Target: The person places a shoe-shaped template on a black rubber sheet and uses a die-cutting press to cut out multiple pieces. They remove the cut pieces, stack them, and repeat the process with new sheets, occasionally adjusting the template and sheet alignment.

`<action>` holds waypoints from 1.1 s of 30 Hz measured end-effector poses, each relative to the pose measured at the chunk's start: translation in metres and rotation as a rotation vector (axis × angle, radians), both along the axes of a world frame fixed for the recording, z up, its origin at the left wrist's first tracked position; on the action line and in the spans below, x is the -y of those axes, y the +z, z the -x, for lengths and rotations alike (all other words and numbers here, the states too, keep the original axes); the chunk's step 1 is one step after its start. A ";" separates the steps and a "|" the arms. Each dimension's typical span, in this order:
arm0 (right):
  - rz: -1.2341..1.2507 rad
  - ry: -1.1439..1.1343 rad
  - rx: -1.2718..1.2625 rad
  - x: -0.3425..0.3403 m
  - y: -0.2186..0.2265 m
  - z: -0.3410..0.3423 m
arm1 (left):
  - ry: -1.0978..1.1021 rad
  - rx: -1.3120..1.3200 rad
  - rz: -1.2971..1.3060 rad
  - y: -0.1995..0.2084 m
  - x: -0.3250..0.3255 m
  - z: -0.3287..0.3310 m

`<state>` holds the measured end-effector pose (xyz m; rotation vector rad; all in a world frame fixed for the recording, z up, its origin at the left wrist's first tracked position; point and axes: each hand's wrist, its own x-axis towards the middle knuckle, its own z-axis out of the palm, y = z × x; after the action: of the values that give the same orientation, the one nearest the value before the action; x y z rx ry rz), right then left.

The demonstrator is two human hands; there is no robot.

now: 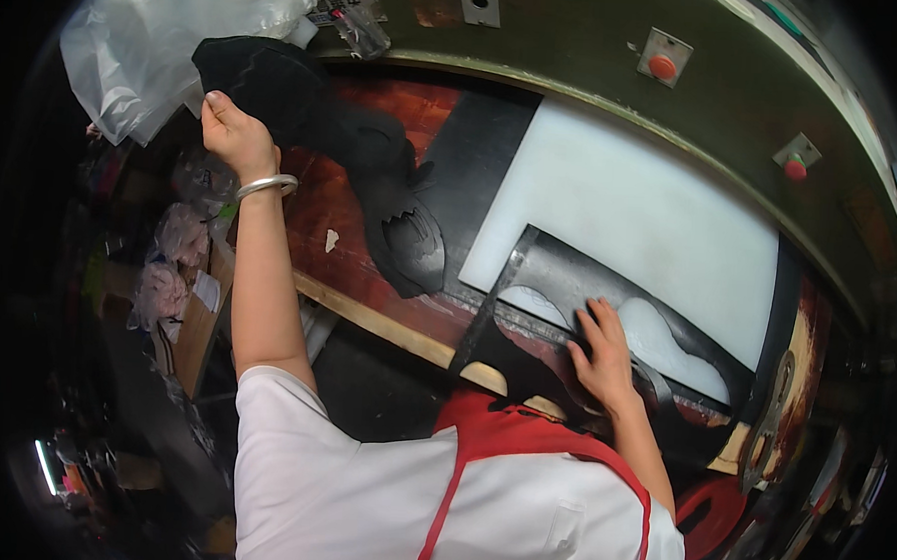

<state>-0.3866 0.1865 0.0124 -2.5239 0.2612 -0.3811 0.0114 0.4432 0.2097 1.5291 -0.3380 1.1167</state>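
Observation:
At the upper left my left hand [237, 136] pinches the edge of a dark, flat, limp piece [262, 80], with its thumb and fingers closed together. More black cut pieces [410, 240] trail from it down across the table, one of them showing a jagged cut pattern. My right hand [603, 355], fingers spread, rests on a black sheet with curved cut-out openings [609, 272]. That sheet partly covers a white cutting board [632, 203] and overhangs the table's near edge. Whether the dark piece and the trailing ones are joined, I cannot tell.
A dark green machine beam [568, 55] with a red push button [662, 67] and another red button [796, 169] spans the back. Clear plastic bags [148, 52] hang at the upper left. A wooden table edge [376, 327] runs in front of me. A red round object [710, 517] stands lower right.

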 end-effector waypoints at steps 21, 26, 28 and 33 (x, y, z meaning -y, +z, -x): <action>0.247 -1.056 -0.233 0.121 -0.013 0.235 | -0.705 0.011 -1.488 -0.184 -0.058 0.089; -0.171 -1.235 -0.086 0.130 -0.055 0.309 | -0.560 -0.280 -1.000 -0.198 -0.031 0.198; -0.262 -1.186 -0.060 0.132 -0.061 0.309 | -0.683 -0.608 -0.869 -0.200 -0.001 0.247; -0.905 -1.034 0.130 0.141 -0.013 0.265 | -0.569 -0.939 -0.475 -0.186 0.040 0.306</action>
<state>-0.6513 0.0452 -0.0003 -1.3107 1.3425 -0.6181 -0.2946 0.4030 0.0240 2.0117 -0.3535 -0.1920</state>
